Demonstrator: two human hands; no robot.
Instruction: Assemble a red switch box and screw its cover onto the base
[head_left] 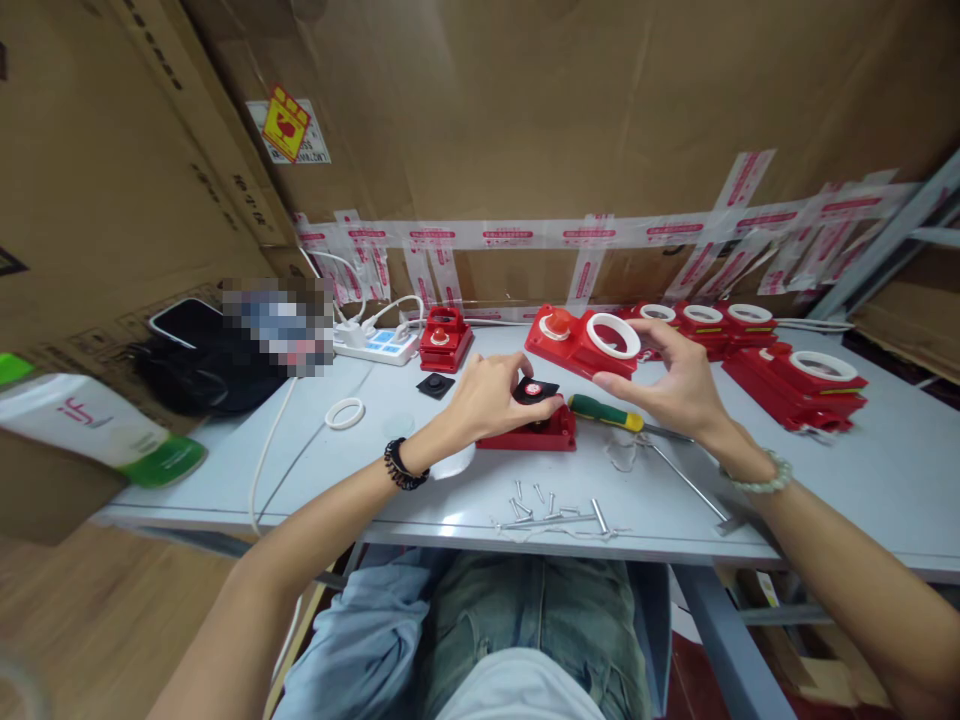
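Observation:
My left hand (491, 400) pinches a black square plate (535, 390) with a red-and-white round centre. It holds the plate above an open red housing (529, 440) lying on the table. My right hand (675, 385) spans the right end of another red housing (574, 340), thumb along the front and fingers behind. This housing carries an orange-red button and a white ring (613, 336). Between the hands lies a green-and-yellow screwdriver (606, 412), its shaft passing below my right hand. Several loose screws (551, 500) and a metal T-shaped tool (598, 515) lie near the front edge.
More red housings with white rings (795, 385) stand at the right and back. Left of my hands are a loose white ring (345, 413), a black square piece (435, 385), a small red unit (444, 340) and a power strip (379, 345). A white-green tube (97, 425) stands far left.

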